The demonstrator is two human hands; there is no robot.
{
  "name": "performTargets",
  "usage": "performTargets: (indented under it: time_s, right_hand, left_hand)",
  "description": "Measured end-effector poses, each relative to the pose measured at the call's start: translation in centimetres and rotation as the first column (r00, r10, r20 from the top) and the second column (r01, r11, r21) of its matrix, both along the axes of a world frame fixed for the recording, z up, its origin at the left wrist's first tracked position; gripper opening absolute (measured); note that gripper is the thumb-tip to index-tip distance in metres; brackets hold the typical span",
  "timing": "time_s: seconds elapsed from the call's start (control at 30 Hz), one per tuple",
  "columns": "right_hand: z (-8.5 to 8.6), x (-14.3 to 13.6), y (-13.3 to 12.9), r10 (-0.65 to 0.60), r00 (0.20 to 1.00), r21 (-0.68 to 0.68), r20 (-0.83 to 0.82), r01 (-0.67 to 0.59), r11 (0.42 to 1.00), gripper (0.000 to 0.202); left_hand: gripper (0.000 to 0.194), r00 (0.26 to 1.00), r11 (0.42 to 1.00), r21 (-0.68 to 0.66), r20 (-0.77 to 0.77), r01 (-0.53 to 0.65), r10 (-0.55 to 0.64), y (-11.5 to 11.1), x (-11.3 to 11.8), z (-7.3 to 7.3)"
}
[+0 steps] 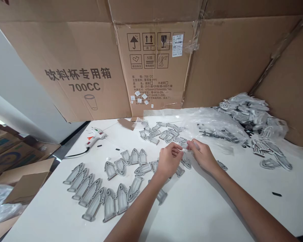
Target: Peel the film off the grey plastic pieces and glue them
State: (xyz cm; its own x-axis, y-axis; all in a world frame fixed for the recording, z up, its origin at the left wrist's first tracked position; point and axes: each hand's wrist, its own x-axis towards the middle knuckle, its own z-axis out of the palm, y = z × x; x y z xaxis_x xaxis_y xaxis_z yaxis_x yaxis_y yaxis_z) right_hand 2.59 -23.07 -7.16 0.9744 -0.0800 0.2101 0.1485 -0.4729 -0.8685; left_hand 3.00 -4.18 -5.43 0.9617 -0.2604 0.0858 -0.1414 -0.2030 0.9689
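My left hand point(169, 159) is closed, its fingers curled inward above the middle of the white table point(204, 208). Close to its right, my right hand point(201, 154) pinches thumb and fingertips together. Whatever is between the fingers of either hand is too small or hidden to make out. Just beyond the fingertips lies a cluster of small grey arch-shaped pieces point(168, 136). Another grey piece point(187, 162) lies below the hands, partly covered. Left of my left forearm, more grey pieces point(109, 204) with pointed tops are set in curving rows.
A white hot glue gun point(95, 137) with a black cord lies at the back left. At the back right are a clear plastic bag point(212, 124) and a heap of grey pieces point(247, 109). Cardboard point(91, 50) walls the rear. Small black strips point(277, 194) lie about.
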Motion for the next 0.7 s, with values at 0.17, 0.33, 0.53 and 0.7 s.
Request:
performTargets:
  time_s: [0.17, 0.33, 0.53, 0.7]
  right_hand:
    - [-0.3, 0.2, -0.1, 0.009, 1.0, -0.023, 0.0, -0.009, 1.0, 0.059]
    - [-0.3, 0.3, 0.2, 0.036, 0.999, -0.034, 0.007, -0.036, 0.999, 0.06]
    - [-0.3, 0.5, 0.1, 0.054, 0.998, -0.081, 0.02, -0.052, 0.995, 0.059]
    - [-0.2, 0.4, 0.2, 0.065, 0.998, -0.098, 0.016, -0.063, 0.993, 0.057]
  left_hand:
    - [0.006, 1.0, 0.992, 0.123, -0.011, 0.011, -0.01, -0.4, 0.6, -0.1]
    - [0.007, 1.0, 0.983, 0.185, 0.015, 0.01, -0.013, -0.6, 1.3, 0.2]
    - [0.011, 0.998, 0.972, 0.237, 0.066, 0.006, -0.022, -0.9, 1.5, -0.4]
    - [0.013, 0.99, 0.957, 0.29, 0.142, -0.026, -0.016, -1.0, 0.8, -1.0]
